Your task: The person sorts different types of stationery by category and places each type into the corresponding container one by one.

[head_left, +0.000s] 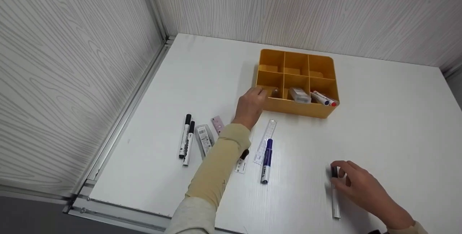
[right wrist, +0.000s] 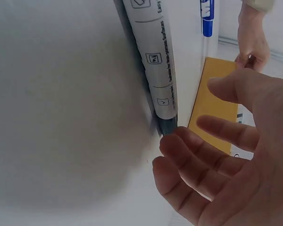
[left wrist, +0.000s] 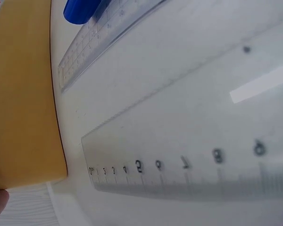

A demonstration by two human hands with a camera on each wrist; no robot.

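My left hand (head_left: 249, 107) is at the near left corner of a yellow compartment box (head_left: 297, 108). Its fingers curl over the rim there, and the corner hides part of them in the left wrist view. On the right, my right hand (head_left: 364, 189) is beside a white marker (head_left: 335, 203) with a black cap. In the right wrist view the fingertips lie by the cap (right wrist: 168, 125), with the thumb spread away from it. The box holds a clear case (head_left: 299, 95), a blue-ended marker and a red-ended marker (head_left: 321, 98), and a small dark item (head_left: 275, 92).
Between the hands lie a clear ruler (head_left: 270, 127) and a blue-capped marker (head_left: 267, 161). Two black-capped markers (head_left: 186, 136), a grey packaged item (head_left: 205, 138) and a pink strip (head_left: 217, 123) lie left of my left arm. Another clear ruler (left wrist: 179, 141) shows below the left wrist.
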